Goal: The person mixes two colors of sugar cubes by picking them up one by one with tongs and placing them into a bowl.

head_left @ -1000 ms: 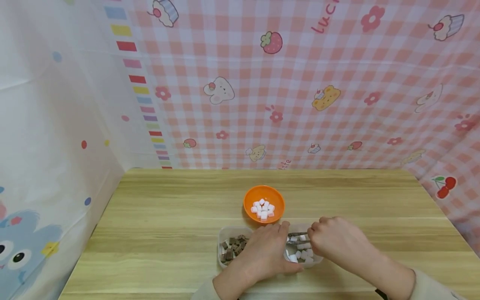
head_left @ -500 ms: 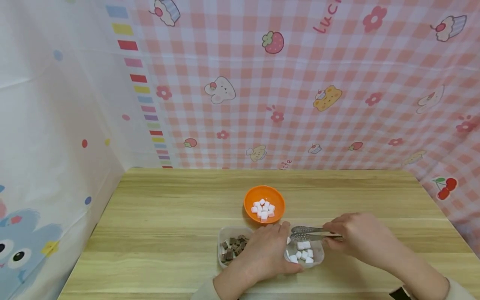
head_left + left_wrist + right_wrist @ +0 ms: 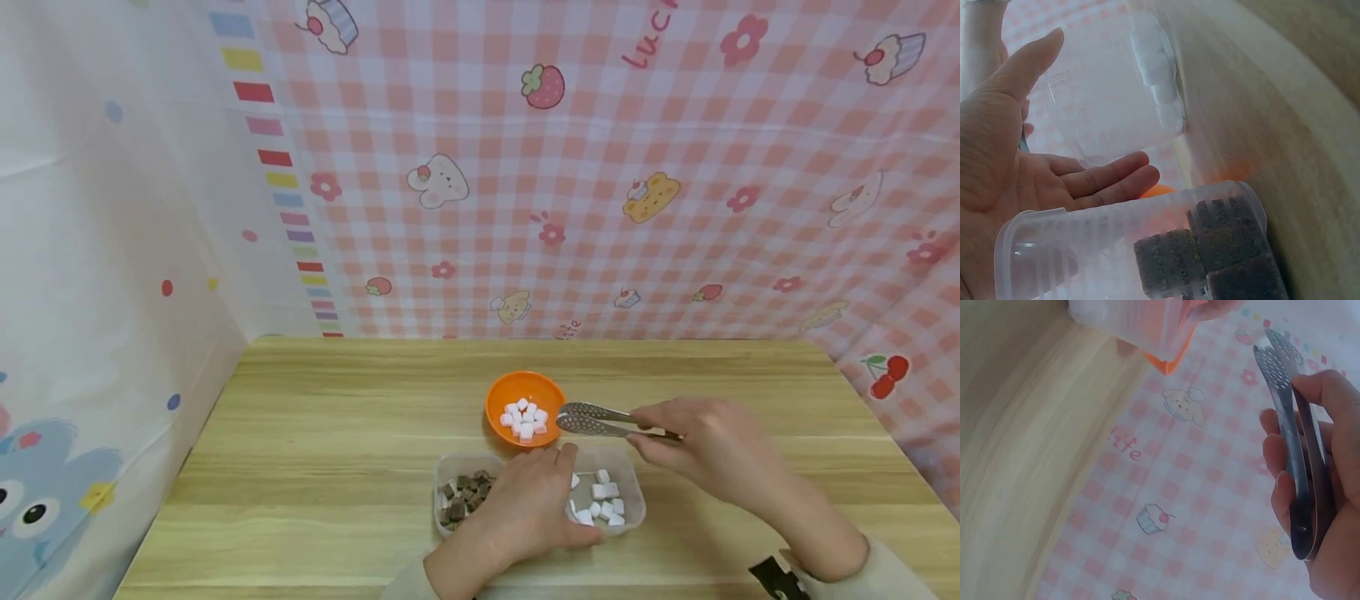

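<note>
My right hand (image 3: 712, 442) holds metal tongs (image 3: 1294, 444) with perforated tips. In the head view the tips are close together at the right rim of an orange bowl (image 3: 551, 392). Whether anything sits between them I cannot tell. Inside that bowl lie several pinkish-white cubes (image 3: 525, 418), which look like small marshmallows. My left hand (image 3: 525, 504) grips a clear plastic container (image 3: 636, 500), thumb on its near side and fingers toward the far side. Several white cubes (image 3: 603, 492) lie in this container; the hand covers its left part.
Left of it stands another clear container (image 3: 442, 475) with several dark brown cubes (image 3: 1229, 231), partly hidden by my left forearm. The wooden table (image 3: 337, 467) runs back to a pink checked cloth (image 3: 495, 250).
My right hand has lifted the tongs out of the container of white cubes and carried them up and left to the bowl's rim. The left hand stays in place.
</note>
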The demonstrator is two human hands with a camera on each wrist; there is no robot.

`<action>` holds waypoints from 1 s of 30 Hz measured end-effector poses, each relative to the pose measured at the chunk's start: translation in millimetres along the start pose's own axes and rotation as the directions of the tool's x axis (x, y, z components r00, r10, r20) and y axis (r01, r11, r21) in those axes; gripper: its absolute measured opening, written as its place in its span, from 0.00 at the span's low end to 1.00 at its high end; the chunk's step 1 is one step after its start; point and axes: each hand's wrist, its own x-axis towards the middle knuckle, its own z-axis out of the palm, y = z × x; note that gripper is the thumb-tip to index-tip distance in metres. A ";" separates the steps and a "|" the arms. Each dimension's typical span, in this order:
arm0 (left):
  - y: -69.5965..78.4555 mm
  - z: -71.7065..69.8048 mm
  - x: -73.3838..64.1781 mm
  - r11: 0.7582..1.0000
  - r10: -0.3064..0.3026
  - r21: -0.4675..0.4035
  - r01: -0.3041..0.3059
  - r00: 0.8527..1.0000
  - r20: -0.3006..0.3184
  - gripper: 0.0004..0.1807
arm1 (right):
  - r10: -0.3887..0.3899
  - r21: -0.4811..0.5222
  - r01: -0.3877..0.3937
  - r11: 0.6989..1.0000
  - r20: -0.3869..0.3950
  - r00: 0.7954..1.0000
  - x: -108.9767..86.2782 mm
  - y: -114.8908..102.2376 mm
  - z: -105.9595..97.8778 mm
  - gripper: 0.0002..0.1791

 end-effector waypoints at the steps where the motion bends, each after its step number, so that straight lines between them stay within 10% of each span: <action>1: -0.2 0.2 0.2 1.000 0.004 0.002 -0.004 1.000 -0.002 0.55 | 0.001 0.005 -0.001 1.000 -0.003 1.000 1.6 0.8 2.5 0.31; 11: -0.4 0.3 0.0 1.000 -0.010 -0.008 0.011 1.000 0.013 0.54 | 0.036 0.031 -0.035 0.999 -0.018 0.999 13.5 4.0 31.8 0.10; 30: -0.3 0.8 0.2 1.000 -0.007 -0.022 0.007 1.000 0.007 0.54 | 0.103 0.036 -0.101 0.994 -0.070 0.992 -3.7 7.0 21.6 0.14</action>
